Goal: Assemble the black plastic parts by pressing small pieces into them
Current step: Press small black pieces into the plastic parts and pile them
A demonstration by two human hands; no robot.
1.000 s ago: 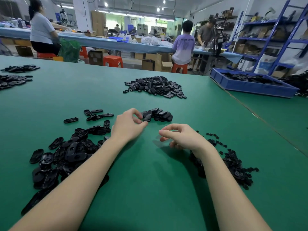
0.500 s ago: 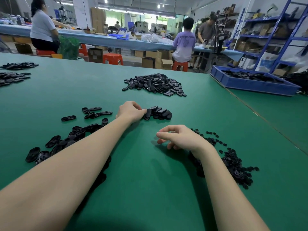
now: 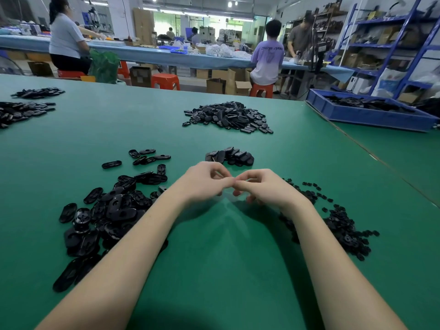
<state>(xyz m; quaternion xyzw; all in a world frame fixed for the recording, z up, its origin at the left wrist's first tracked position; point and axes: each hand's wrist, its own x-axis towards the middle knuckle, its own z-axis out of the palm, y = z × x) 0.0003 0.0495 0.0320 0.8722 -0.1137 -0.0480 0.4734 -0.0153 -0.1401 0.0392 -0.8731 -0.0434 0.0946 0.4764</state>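
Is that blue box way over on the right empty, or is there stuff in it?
Not empty. The blue bin has black parts lying inside, showing above its near wall.

Green table point(image 3: 100, 139) fills the foreground, with a seam toward two o'clock. Beyond it at twelve o'clock, a long blue bench point(image 3: 152, 55) crosses the room. Orange stools point(image 3: 166, 81) and open cardboard boxes point(image 3: 228, 83) sit below it on a pale floor. Blue shelving point(image 3: 390, 44) stands at two o'clock, stacked with boxes. A white pillar point(image 3: 117, 17) rises at eleven o'clock. Ceiling lamps point(image 3: 229, 4) glow overhead, and bright openings point(image 3: 209, 25) light the far wall.
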